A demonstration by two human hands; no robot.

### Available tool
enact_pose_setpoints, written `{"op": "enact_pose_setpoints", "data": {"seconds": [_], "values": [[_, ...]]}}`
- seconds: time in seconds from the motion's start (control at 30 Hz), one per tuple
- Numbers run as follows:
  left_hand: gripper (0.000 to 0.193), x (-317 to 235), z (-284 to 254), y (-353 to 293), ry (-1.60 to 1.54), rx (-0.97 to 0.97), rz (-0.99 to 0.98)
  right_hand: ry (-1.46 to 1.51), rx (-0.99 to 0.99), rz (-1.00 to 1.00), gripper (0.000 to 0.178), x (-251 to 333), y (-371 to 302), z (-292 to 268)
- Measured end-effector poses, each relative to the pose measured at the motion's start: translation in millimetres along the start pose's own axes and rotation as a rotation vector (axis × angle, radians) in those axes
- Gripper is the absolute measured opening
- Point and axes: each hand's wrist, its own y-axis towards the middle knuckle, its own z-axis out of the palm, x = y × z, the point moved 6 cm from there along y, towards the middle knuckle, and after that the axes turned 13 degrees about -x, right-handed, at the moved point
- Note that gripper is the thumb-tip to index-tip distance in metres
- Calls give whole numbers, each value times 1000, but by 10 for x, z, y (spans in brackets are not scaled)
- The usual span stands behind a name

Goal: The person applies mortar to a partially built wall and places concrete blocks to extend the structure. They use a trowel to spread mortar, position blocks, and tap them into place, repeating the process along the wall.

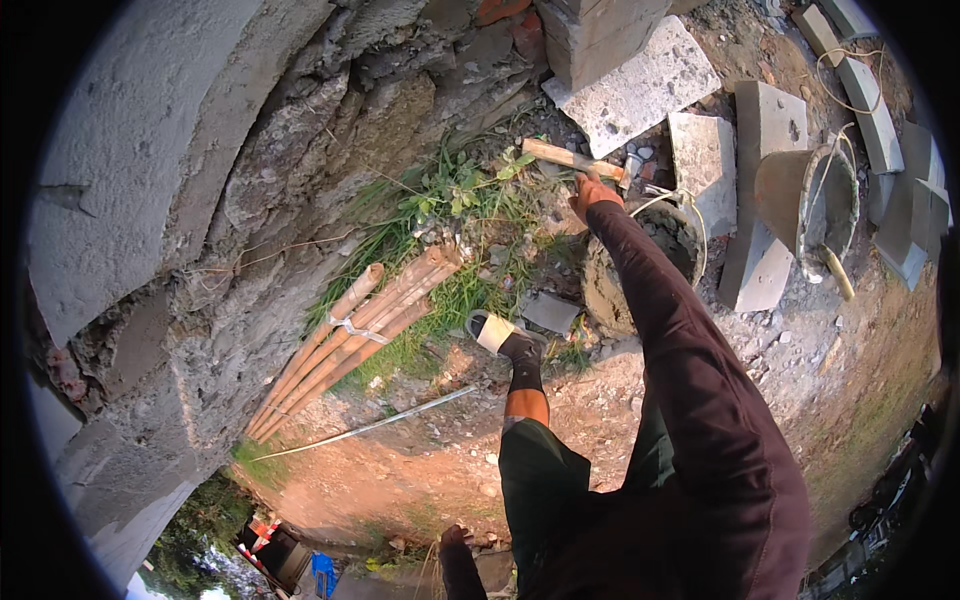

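My right hand (pixel 592 190) is wrapped around the end of a wooden-handled hammer (pixel 572 160), held over the rubble ground beside the round mortar-filled bucket (pixel 640 270). My left hand (pixel 452 540) sits low; I cannot tell its grip. The mortar looks barely used, the grey concrete blocks (pixel 765 130) unlaid.

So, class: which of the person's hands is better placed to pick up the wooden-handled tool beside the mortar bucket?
Probably the right hand: it is stretched out and already at the wooden-handled tool above the mortar bucket. The left hand hangs low, far from it.
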Motion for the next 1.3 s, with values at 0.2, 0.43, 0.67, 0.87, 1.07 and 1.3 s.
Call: {"op": "enact_pose_setpoints", "data": {"seconds": [0.2,0.43,0.67,0.87,1.07,1.3], "values": [[44,564,507,297,333,-16,-152,-56,-214,-77,64,197,940,784],[42,548,572,259,604,32,18,-205,-335,-138,19,279,645,774],[39,-1388,532,-340,-233,-209,577,320,-418,-496,35,726,-997,-976],[51,-3206,613,-2229,-908,787,358,780,-97,-1006,42,1958,-3571,-3021],[30,-3919,-640,-3711,-1677,1048,456,515,191,-1442,41,2571,-4928,-3989],[31,-4025,-2084,-4041,-1673,328,1142,469,620,-1156,73,3628,-5023,-4208]]}}
